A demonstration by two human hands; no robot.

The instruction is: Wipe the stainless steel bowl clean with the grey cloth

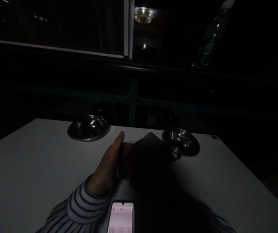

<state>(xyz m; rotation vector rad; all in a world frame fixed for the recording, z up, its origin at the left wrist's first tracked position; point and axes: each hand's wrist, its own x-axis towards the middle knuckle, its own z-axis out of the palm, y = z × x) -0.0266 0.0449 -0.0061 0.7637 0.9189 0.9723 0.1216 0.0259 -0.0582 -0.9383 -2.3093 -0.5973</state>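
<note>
My left hand [106,166] is over the middle of the white table [32,168], thumb pointing up and fingers curled behind a dark object [152,144]. That object has a straight, faintly lit upper edge, but its kind is lost in the shadow. My right hand is swallowed by the same shadow, so its fingers do not show; only a bit of its striped sleeve [218,220] is visible. Below my hands lies a phone [121,216] with a lit screen. Two shiny metal plates stand near the far edge, a left plate [88,128] and a right plate [181,141].
Beyond the table's far edge, a dark railing [133,97] runs across. Behind it is a window with a pale frame [128,29]. A clear plastic bottle [213,35] shows at upper right, and a round lamp [143,15] glows at the top.
</note>
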